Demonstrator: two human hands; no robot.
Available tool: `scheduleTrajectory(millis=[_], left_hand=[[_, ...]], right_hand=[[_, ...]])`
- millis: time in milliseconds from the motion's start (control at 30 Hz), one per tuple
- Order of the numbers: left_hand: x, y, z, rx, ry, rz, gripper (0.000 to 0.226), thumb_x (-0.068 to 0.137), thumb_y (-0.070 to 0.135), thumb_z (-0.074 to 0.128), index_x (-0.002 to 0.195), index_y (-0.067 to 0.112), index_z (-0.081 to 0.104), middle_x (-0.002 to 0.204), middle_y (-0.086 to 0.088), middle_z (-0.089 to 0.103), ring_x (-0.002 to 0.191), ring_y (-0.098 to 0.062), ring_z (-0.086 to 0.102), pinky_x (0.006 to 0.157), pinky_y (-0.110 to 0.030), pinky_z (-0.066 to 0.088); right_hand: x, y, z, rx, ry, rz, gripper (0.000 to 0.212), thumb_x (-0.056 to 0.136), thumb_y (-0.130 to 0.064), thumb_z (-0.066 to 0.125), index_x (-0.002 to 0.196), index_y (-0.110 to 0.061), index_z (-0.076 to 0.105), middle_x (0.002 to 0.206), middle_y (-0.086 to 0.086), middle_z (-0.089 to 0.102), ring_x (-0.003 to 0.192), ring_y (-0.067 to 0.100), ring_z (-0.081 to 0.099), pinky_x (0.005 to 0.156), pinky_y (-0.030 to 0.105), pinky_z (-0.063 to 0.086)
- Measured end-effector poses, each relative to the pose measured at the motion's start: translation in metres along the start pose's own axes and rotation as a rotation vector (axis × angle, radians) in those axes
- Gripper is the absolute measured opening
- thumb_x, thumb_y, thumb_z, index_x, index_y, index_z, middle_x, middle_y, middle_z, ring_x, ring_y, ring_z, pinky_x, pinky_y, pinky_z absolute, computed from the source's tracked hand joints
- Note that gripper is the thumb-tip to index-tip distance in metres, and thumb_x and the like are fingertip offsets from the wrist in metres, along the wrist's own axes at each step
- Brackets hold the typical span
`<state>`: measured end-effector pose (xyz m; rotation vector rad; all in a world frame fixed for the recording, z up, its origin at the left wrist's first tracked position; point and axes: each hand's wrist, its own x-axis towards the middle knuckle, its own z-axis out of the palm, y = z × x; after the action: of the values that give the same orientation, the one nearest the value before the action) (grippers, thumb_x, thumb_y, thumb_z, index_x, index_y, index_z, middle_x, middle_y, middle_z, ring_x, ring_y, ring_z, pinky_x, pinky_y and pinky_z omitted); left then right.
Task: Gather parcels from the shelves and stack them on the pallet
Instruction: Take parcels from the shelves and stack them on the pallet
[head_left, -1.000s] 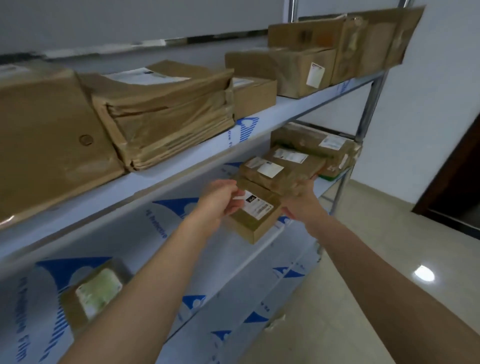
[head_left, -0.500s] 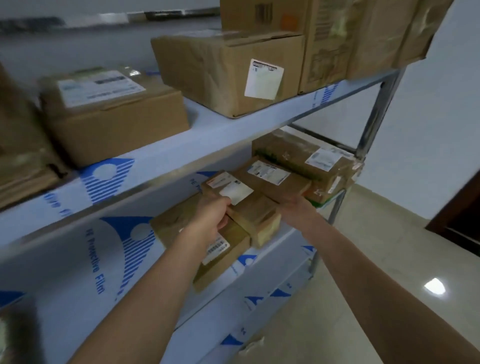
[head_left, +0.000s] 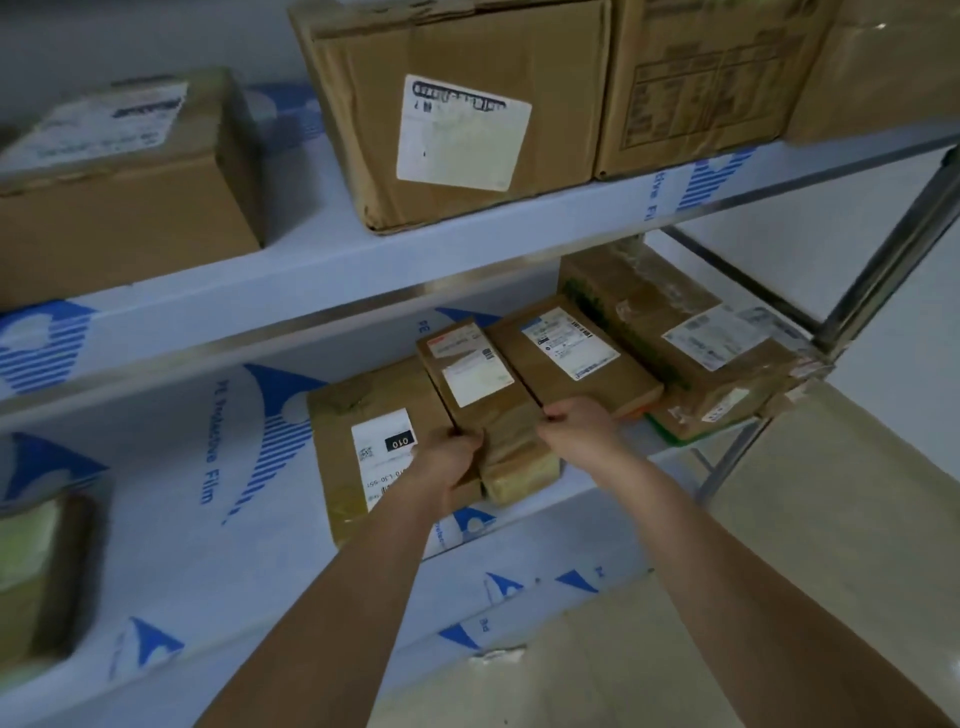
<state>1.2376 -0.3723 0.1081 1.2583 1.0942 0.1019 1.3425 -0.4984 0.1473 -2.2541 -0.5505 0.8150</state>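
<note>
On the middle shelf (head_left: 545, 525) a narrow taped parcel (head_left: 480, 382) with white labels lies between two others. My left hand (head_left: 447, 460) grips its near left edge and my right hand (head_left: 579, 428) grips its near right edge. To its left lies a flat parcel marked "010" (head_left: 371, 441), partly under my left wrist. To its right lies a labelled flat parcel (head_left: 571, 358), and beyond that a larger taped parcel (head_left: 691, 343). The pallet is out of view.
The upper shelf (head_left: 332, 260) carries several big cardboard boxes, one with a large white label (head_left: 462, 130). A steel upright (head_left: 893, 249) stands at the right. A greenish parcel (head_left: 36, 566) sits at the far left. Tiled floor (head_left: 779, 519) lies to the right.
The view has closed in on the middle shelf. The "010" parcel that both hands held now lies on the shelf, and both hands have moved onto the narrow parcel beside it.
</note>
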Motion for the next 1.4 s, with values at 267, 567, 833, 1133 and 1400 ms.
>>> scheduleTrajectory(millis=[267,567,833,1133,1400], left_hand=[[-0.021,0.040,0.047,0.380,0.413,0.053,0.058,0.087,0.016,0.055,0.139,0.005,0.034,0.144,-0.019,0.025,0.133,-0.037,0.025,0.107,-0.044,0.029],[-0.031,0.069,0.140,0.376,0.120,0.374,0.048,0.093,0.020,0.054,0.140,0.013,0.047,0.140,-0.010,0.044,0.112,-0.022,0.052,0.079,-0.023,0.043],[-0.012,0.065,0.237,0.408,0.069,0.201,0.043,0.085,0.056,0.054,0.107,0.021,0.067,0.128,-0.012,0.052,0.127,-0.036,0.041,0.106,-0.049,0.040],[-0.005,0.058,0.249,0.395,0.179,0.162,0.060,0.081,0.065,0.059,0.132,0.033,0.057,0.137,-0.001,0.030,0.129,-0.029,0.022,0.105,-0.047,0.043],[-0.012,0.061,0.263,0.122,0.175,0.165,0.088,0.054,0.073,0.065,0.133,0.054,0.033,0.133,0.003,0.047,0.129,-0.031,0.043,0.099,-0.054,0.046]], right_hand=[[-0.004,0.012,-0.052,0.121,0.225,-0.061,0.040,0.092,-0.014,0.053,0.132,-0.012,0.058,0.099,-0.001,0.063,0.078,0.007,0.060,0.055,0.013,0.050],[0.055,0.080,-0.154,-0.133,0.485,0.144,0.066,0.089,-0.036,0.055,0.147,-0.011,0.035,0.152,0.018,0.029,0.140,0.039,0.025,0.115,0.048,0.023],[0.103,0.125,-0.195,-0.273,0.358,0.041,0.083,0.089,-0.070,0.034,0.137,-0.005,0.050,0.141,0.025,0.043,0.130,0.039,0.041,0.107,0.044,0.037],[0.106,0.129,-0.200,0.018,0.217,-0.109,0.073,0.073,-0.077,0.050,0.123,-0.025,0.049,0.121,0.003,0.063,0.111,0.031,0.061,0.093,0.053,0.051],[0.091,0.118,-0.215,0.304,0.274,-0.255,0.035,0.089,-0.046,0.067,0.108,-0.022,0.051,0.102,-0.002,0.066,0.091,0.016,0.067,0.074,0.035,0.058]])
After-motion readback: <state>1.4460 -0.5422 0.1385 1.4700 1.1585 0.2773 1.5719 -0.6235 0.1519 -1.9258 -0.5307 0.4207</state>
